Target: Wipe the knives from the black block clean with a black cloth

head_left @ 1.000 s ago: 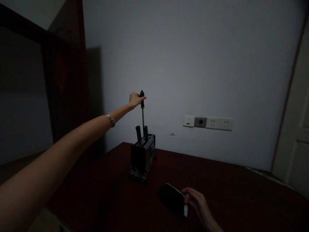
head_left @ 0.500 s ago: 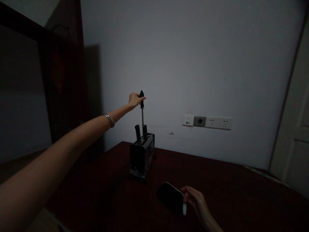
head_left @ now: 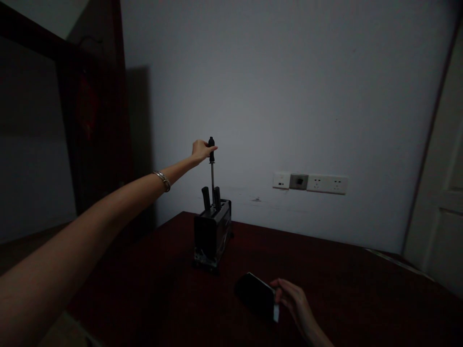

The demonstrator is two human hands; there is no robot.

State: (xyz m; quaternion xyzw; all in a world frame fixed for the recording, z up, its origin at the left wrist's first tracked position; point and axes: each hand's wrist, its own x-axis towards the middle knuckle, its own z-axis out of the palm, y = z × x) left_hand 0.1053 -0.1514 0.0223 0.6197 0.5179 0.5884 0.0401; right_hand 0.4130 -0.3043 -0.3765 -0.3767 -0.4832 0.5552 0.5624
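My left hand [head_left: 201,150] is stretched far forward, its fingers closed around the black handle of a honing steel [head_left: 212,176]. The steel stands upright, its thin rod running down behind the knife handles into a dark knife block [head_left: 211,233]. Two black knife handles [head_left: 206,198] stick up from the block's top. Low in the view, my right hand [head_left: 291,296] pinches the right edge of a dark flat slab [head_left: 256,295] with a pale rim. Dim light hides the slab's details, so its kind is unclear; it is tilted close above or against the table.
The knife block stands on a dark red table [head_left: 307,260] near its far left corner. Behind it, a pale wall carries a row of sockets [head_left: 310,183]. A dark door [head_left: 97,106] is at the left, and a pale panelled door [head_left: 443,207] at the right.
My left hand and the honing steel have shifted very slightly down and to the left. My right hand and the dark slab have hardly moved.
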